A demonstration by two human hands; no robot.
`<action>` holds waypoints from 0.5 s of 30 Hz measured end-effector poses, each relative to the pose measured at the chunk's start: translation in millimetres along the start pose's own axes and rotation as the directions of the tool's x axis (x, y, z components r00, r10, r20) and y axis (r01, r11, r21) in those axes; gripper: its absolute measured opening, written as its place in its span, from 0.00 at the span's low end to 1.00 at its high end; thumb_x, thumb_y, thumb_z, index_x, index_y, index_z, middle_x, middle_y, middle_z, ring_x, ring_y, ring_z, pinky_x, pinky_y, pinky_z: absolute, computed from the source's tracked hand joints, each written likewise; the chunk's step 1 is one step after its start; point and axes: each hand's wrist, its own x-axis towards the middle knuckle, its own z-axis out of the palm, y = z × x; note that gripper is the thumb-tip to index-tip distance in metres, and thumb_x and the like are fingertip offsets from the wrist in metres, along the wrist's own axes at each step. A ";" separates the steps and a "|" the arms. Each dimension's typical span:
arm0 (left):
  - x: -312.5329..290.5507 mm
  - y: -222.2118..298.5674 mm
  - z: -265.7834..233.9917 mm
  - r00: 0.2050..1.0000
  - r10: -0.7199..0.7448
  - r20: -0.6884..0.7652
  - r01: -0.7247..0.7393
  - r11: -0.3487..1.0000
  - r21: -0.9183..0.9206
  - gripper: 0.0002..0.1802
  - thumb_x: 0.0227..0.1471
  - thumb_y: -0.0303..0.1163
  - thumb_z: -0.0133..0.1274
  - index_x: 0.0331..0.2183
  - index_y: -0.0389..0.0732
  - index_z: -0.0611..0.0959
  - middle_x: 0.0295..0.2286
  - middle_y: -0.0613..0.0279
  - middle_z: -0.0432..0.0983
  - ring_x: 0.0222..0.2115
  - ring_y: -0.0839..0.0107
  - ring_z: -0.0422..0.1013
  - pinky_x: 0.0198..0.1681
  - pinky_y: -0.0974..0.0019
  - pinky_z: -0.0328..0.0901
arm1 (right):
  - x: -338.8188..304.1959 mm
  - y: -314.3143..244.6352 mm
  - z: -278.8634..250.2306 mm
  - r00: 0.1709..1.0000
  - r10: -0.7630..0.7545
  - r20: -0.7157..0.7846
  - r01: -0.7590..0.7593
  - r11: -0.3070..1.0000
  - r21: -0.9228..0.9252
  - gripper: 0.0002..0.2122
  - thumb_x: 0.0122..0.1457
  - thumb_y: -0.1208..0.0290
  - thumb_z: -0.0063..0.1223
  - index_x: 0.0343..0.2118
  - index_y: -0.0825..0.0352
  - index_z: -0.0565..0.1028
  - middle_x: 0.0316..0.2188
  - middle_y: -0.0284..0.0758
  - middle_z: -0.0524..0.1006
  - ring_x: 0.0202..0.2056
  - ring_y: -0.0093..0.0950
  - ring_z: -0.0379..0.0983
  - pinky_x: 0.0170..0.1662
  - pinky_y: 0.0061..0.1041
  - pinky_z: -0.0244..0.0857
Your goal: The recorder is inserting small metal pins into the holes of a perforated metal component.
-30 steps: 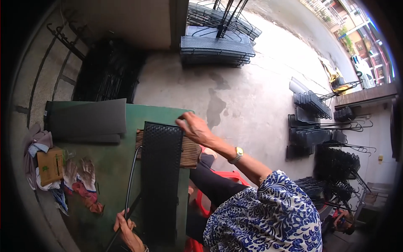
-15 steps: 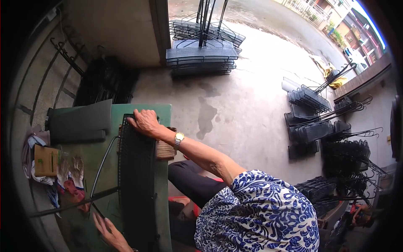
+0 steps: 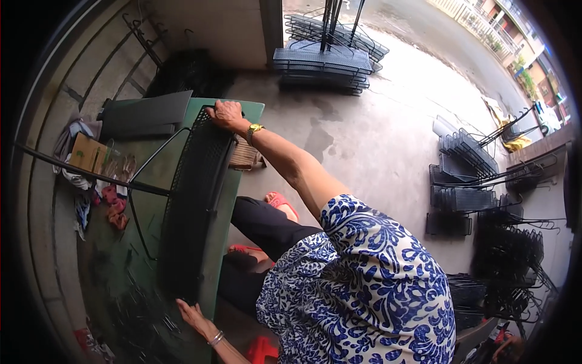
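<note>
A long black metal mesh rack (image 3: 194, 176) lies on the green tabletop (image 3: 106, 261), with a thin black rod (image 3: 73, 167) and two slanting braces standing out from its side. My right hand (image 3: 227, 115), wearing a gold watch, is wrapped around the rack's far end. At the near end my left hand (image 3: 197, 318), with a silver bracelet at the wrist, has its fingers stretched out beside the rack's corner. Whether those fingertips touch the metal I cannot tell.
Dark grey sheets (image 3: 145, 115), a cardboard box (image 3: 88, 155) and crumpled gloves (image 3: 115, 206) lie on the table's left side. Thin metal bits (image 3: 151, 312) are scattered near me. Stacked black racks (image 3: 324, 60) stand at the doorway, more racks (image 3: 458, 197) along the right.
The view has shifted, and the rack now lies slanted, its rod and both braces showing more fully. My left hand has moved from beside the brace to the rack's near end. The right hand keeps its grip.
</note>
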 end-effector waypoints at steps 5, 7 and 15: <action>5.4 -15.2 0.2 0.997 0.066 -0.048 -0.066 0.998 -0.008 0.41 0.55 0.51 0.48 0.60 0.36 0.56 0.60 0.53 0.50 0.61 0.63 0.47 0.61 0.55 0.45 | -6.0 -6.4 -3.1 0.999 0.010 -0.041 -0.008 0.999 0.043 0.26 0.56 0.47 0.43 0.26 0.72 0.76 0.25 0.50 0.77 0.33 0.45 0.75 0.39 0.42 0.65; 9.0 -18.1 4.8 0.996 0.067 -0.052 -0.066 0.998 0.017 0.41 0.55 0.51 0.48 0.60 0.36 0.56 0.60 0.54 0.50 0.62 0.63 0.46 0.61 0.54 0.45 | -4.3 2.2 -3.3 1.000 0.018 -0.004 -0.018 0.999 0.038 0.26 0.56 0.48 0.44 0.23 0.72 0.77 0.26 0.51 0.77 0.32 0.46 0.75 0.37 0.41 0.65; 28.2 -30.9 -5.1 0.995 -0.075 -0.071 0.060 0.978 -0.200 0.39 0.55 0.47 0.49 0.61 0.41 0.54 0.60 0.55 0.50 0.60 0.60 0.46 0.62 0.54 0.38 | 0.3 -4.9 -10.7 1.000 0.020 0.005 -0.020 1.000 0.006 0.26 0.55 0.48 0.44 0.22 0.72 0.77 0.24 0.49 0.77 0.31 0.45 0.75 0.35 0.41 0.66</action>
